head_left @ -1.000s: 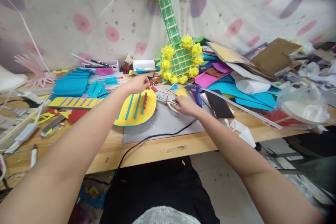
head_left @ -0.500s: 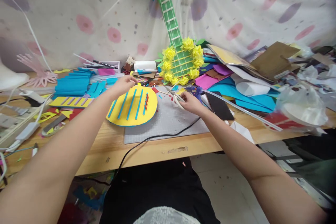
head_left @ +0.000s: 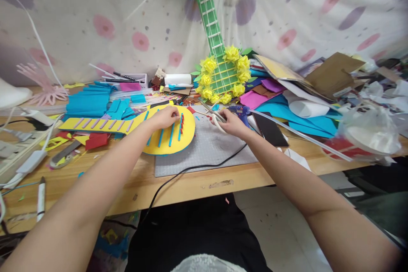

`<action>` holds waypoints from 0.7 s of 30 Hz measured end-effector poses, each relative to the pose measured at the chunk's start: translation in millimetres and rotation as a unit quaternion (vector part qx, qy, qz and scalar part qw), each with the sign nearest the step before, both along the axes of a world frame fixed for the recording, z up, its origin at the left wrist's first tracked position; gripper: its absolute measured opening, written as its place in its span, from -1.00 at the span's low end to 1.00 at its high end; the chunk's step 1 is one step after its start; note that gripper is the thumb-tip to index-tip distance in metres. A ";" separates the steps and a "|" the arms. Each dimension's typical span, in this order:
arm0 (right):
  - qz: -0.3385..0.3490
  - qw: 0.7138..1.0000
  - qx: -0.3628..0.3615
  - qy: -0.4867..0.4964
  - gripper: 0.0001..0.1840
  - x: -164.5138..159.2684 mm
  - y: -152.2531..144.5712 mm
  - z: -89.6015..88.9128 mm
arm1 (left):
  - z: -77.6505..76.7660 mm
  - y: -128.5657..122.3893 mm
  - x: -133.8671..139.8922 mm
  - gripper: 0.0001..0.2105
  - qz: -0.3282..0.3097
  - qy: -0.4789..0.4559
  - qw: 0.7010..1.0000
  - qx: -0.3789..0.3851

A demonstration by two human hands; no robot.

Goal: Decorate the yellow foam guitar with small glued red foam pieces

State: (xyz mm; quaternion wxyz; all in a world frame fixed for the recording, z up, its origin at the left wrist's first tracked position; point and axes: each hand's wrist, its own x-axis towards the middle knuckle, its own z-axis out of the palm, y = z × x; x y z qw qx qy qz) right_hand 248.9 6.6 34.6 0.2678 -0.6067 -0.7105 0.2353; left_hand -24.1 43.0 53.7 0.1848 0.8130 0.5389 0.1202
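Observation:
A yellow paper guitar (head_left: 188, 138) lies on the table, its round body on a grey cutting mat (head_left: 204, 159) and its neck with lilac strips pointing left. Blue strips and a short row of red pieces cross the body. Above its upper part is my left hand (head_left: 167, 117), fingertips pinched together by the blue strip beside the red pieces; whatever they hold is too small to see. My right hand (head_left: 232, 122) is closed around scissors (head_left: 218, 126) with whitish handles, blades pointing up-left over the mat.
A green paper guitar with yellow flowers (head_left: 219, 72) leans against the curtain. Blue paper (head_left: 89, 102) lies left, a glue gun (head_left: 240, 112) and phone (head_left: 270, 129) right. A black cable (head_left: 197, 165) crosses the mat. A plastic bag (head_left: 366, 131) stands far right.
My left hand has moved right and down, from the body's upper edge to over the strips near the red pieces. My right hand still holds the scissors. The view has shifted slightly.

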 end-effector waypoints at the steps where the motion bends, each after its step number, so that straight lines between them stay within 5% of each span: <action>1: -0.002 1.000 0.003 0.003 -0.57 0.2 1.4 -1.0 | 1.0 -1.1 -0.7 -0.92 0.010 -0.053 0.998 -0.015; 4: -0.004 1.000 0.011 0.010 -0.57 0.6 5.4 -2.3 | 6.2 -5.4 -1.5 -0.93 0.067 -0.234 0.965 -0.096; 7: -0.005 1.000 0.008 0.016 -0.57 -0.8 7.4 0.2 | 12.4 -7.3 0.3 -0.92 0.126 -0.410 0.883 -0.190; 10: 0.003 1.000 0.008 0.018 -0.57 -3.6 7.4 6.6 | 18.0 -6.1 2.1 -0.88 0.181 -0.504 0.807 -0.247; 12: 0.010 1.000 0.011 0.016 -0.57 -5.5 6.7 11.6 | 20.8 -5.4 2.0 -0.82 0.192 -0.529 0.784 -0.262; 16: 0.011 0.999 -0.007 0.041 -0.54 -8.8 5.1 15.8 | 23.5 -8.1 1.4 -0.76 0.197 -0.484 0.820 -0.234; 21: 0.025 0.967 -0.123 0.222 -0.46 -12.5 4.1 7.2 | 22.2 -13.5 4.6 -0.76 0.247 -0.385 0.871 -0.180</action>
